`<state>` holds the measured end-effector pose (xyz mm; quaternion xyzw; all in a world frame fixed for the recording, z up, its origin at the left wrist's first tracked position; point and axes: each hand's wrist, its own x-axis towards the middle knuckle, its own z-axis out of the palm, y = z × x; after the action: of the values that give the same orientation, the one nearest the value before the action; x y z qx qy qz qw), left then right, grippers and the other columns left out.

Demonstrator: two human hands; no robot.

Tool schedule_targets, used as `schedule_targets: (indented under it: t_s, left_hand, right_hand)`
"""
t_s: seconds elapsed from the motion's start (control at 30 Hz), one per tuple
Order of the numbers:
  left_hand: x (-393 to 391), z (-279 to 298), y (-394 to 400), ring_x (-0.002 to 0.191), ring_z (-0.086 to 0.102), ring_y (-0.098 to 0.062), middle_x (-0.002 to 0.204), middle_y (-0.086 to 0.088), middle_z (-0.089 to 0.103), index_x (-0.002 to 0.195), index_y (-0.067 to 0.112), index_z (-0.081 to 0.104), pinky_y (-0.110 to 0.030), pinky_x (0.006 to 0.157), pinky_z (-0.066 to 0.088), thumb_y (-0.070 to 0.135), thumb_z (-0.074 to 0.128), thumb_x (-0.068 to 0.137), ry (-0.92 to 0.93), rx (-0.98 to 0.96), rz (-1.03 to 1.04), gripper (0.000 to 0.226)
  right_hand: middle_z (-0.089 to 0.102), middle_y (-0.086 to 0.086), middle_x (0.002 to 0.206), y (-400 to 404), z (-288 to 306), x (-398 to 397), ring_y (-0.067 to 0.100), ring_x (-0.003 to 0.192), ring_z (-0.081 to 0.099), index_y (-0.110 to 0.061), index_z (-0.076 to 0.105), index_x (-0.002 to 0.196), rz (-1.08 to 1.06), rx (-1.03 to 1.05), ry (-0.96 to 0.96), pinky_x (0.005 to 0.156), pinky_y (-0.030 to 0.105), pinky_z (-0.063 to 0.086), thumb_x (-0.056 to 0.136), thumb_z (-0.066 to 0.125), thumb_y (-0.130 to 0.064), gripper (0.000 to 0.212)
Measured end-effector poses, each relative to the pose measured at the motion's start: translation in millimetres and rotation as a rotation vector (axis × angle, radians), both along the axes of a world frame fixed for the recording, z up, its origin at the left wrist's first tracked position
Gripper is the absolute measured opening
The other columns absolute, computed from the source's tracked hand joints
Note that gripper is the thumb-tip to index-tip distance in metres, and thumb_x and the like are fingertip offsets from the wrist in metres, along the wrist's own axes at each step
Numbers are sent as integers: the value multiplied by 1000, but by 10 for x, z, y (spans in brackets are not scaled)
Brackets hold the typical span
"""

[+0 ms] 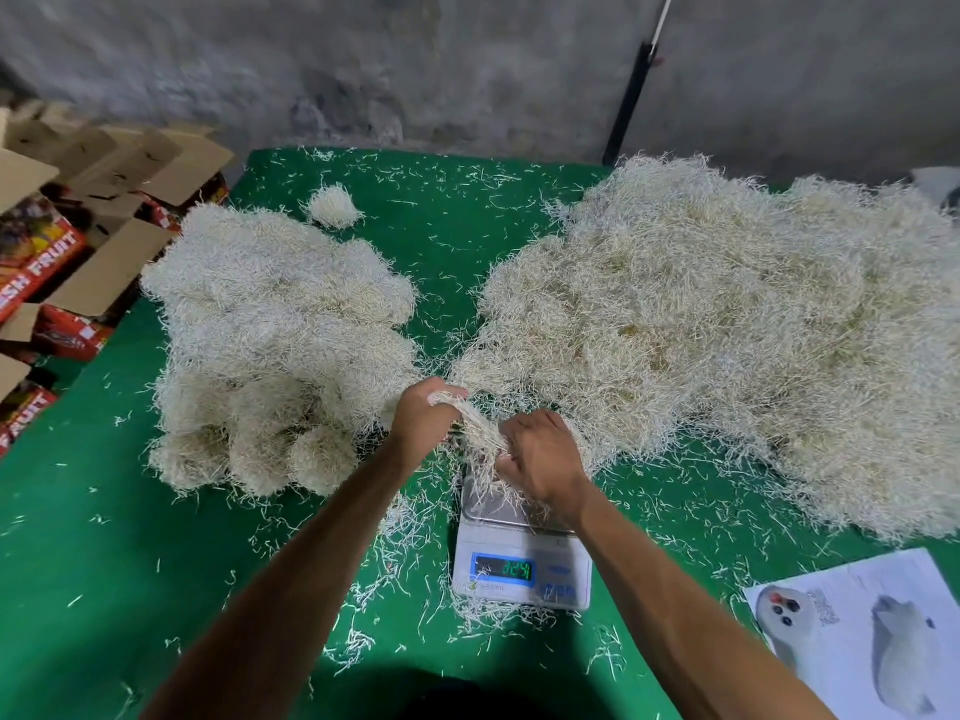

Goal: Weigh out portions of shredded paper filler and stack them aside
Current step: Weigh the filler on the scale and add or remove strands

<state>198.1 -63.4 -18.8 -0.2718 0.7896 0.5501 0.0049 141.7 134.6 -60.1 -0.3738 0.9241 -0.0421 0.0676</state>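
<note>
Hands, left (423, 415) and right (540, 459), each grip curled round one paper tuft (475, 433) above scale pan (485, 506).

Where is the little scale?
The scale sits near the front middle of the green table, just under the right hand, between the two paper piles.
</note>
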Motion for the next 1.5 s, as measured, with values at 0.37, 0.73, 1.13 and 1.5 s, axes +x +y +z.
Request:
schedule_targets:
  t_s: [0.37, 0.73, 1.13, 1.5]
  left_hand:
    - [-228, 366, -198, 60, 61, -15, 67, -3, 72, 93, 17, 71, -25, 45, 45, -13, 62, 84, 70, 306, 489, 32]
    - [-142, 1065, -335, 65, 58, -19, 77, -7, 58, 79, 5, 65, -25, 58, 51, 0, 38, 83, 402, 719, 614, 28]
    - [-457, 1864, -519, 45, 39, -14, 60, -1, 38, 59, 16, 40, -19, 46, 34, 7, 34, 71, 708, 1139, 567, 16]
    - [-701, 2759, -555, 56, 47, -13, 71, -3, 50, 72, 14, 41, -20, 50, 43, -3, 27, 94, 697, 740, 537, 31]
  right_hand:
    - [62, -8, 136, -32, 65, -229, 21, 138, 48, -29, 68, 109, 7, 210, -31, 127, 46, 15, 101, 56, -45, 21]
    - [64, 7, 131, -48, 27, -177, 29, 132, 53, -18, 53, 136, 0, 283, 7, 127, 48, 20, 102, 52, -35, 38]
    - [57, 2, 144, -59, 10, -143, 26, 142, 43, -22, 50, 143, -93, 182, -61, 129, 47, 11, 99, 56, -25, 44]
    - [69, 4, 120, -60, 268, -114, 23, 123, 58, -18, 61, 127, -133, 191, -193, 123, 49, 30, 99, 58, -33, 32]
